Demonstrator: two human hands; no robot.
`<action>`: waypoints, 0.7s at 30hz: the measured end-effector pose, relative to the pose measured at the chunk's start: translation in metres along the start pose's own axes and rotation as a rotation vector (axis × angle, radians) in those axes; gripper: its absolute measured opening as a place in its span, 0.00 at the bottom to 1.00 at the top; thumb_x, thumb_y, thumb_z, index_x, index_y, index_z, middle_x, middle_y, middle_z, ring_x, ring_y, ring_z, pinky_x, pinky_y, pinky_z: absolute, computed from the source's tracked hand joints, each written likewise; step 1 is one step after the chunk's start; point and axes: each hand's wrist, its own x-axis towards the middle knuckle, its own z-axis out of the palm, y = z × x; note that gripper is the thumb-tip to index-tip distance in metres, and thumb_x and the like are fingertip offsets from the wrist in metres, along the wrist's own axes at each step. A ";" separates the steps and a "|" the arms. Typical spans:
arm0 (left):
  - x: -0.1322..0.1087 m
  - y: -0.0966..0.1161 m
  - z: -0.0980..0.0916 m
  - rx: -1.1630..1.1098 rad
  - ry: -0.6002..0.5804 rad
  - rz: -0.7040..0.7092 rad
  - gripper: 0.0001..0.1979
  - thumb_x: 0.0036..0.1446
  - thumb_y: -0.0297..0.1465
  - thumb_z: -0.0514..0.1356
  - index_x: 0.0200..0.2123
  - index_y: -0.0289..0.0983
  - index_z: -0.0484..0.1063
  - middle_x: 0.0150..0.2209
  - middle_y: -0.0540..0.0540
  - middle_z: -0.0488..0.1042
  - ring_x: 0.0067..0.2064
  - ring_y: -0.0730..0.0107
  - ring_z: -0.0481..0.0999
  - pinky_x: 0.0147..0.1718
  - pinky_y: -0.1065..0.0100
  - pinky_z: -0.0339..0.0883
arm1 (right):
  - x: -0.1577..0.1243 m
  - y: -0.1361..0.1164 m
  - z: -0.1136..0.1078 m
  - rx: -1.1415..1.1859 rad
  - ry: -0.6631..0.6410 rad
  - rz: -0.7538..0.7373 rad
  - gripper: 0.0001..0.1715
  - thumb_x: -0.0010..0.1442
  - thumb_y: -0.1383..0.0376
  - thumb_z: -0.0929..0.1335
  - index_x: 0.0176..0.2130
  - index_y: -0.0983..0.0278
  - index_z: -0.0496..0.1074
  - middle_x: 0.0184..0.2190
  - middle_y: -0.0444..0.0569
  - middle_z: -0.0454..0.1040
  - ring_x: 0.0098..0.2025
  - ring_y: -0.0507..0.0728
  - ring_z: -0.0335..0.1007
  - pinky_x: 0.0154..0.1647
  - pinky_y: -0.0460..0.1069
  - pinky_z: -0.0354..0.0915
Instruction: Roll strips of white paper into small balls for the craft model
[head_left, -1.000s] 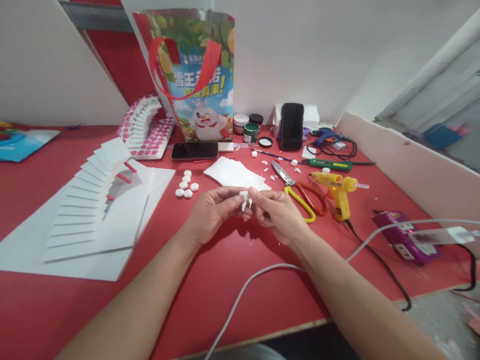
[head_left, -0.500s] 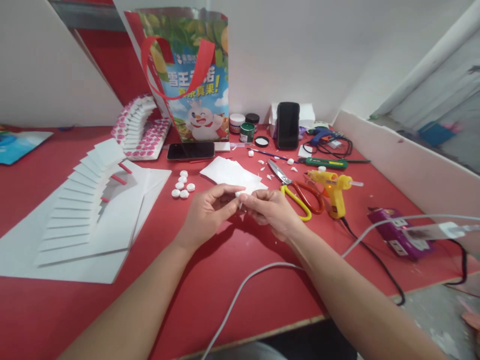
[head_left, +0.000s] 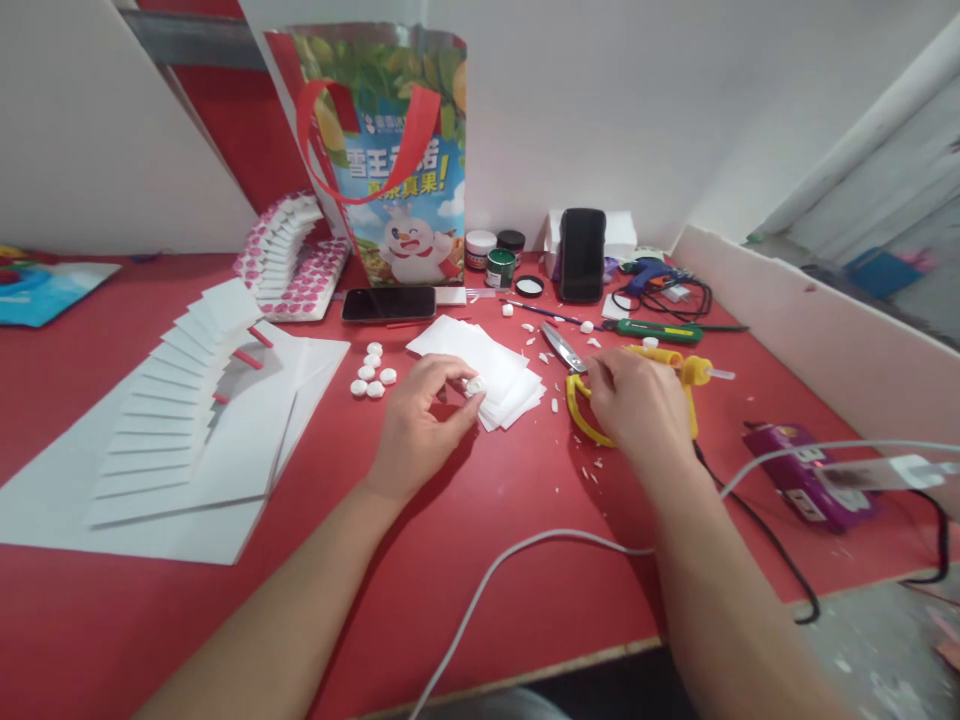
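My left hand (head_left: 427, 415) pinches a small white rounded piece (head_left: 475, 385) between thumb and fingertips, above the near edge of a stack of white sheets (head_left: 469, 350). To its left lie several similar white rounded pieces (head_left: 366, 372) in a cluster. My right hand (head_left: 637, 400) has its fingers curled on the handles of the scissors (head_left: 566, 350), which lie on the table with blades pointing away to the left. That hand covers the red handle and part of a yellow glue gun (head_left: 697, 370). Small white scraps (head_left: 589, 472) are scattered around the scissors.
At left, fanned white strips (head_left: 157, 425) rest on white boards (head_left: 225, 535). Behind stand a printed bag (head_left: 405, 150), paint jars (head_left: 500, 268) and phones (head_left: 583, 255). A green-handled tool (head_left: 660, 331) and a purple power box (head_left: 810, 480) lie right. A white cable (head_left: 525, 540) crosses the front.
My right hand has left the white piece and moved right onto the scissors' handles. My left hand keeps the piece. The view has shifted slightly.
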 end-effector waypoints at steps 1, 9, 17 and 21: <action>0.000 -0.001 0.000 -0.008 0.008 0.002 0.03 0.59 0.30 0.63 0.37 0.40 0.74 0.42 0.44 0.76 0.39 0.66 0.72 0.40 0.66 0.66 | 0.001 0.004 -0.001 -0.107 -0.055 0.005 0.16 0.64 0.63 0.64 0.27 0.65 0.75 0.27 0.56 0.76 0.29 0.59 0.69 0.29 0.51 0.51; -0.002 -0.002 0.001 -0.006 -0.008 -0.030 0.05 0.61 0.33 0.63 0.39 0.39 0.75 0.41 0.44 0.77 0.35 0.67 0.72 0.41 0.65 0.67 | -0.014 -0.019 0.012 0.602 -0.047 -0.151 0.13 0.63 0.58 0.68 0.39 0.65 0.77 0.34 0.51 0.79 0.33 0.56 0.72 0.36 0.50 0.64; -0.007 0.007 0.010 -0.134 -0.060 -0.062 0.07 0.61 0.30 0.63 0.43 0.40 0.79 0.43 0.44 0.77 0.43 0.64 0.76 0.45 0.65 0.70 | -0.025 -0.044 0.028 1.417 -0.517 0.186 0.20 0.47 0.57 0.80 0.34 0.65 0.74 0.28 0.43 0.77 0.29 0.50 0.71 0.33 0.46 0.66; -0.006 0.010 0.011 -0.296 -0.096 -0.182 0.11 0.60 0.31 0.63 0.46 0.39 0.80 0.47 0.42 0.76 0.47 0.63 0.77 0.47 0.65 0.71 | -0.020 -0.039 0.031 1.475 -0.509 0.209 0.21 0.45 0.59 0.81 0.34 0.65 0.75 0.29 0.44 0.77 0.31 0.50 0.73 0.37 0.47 0.68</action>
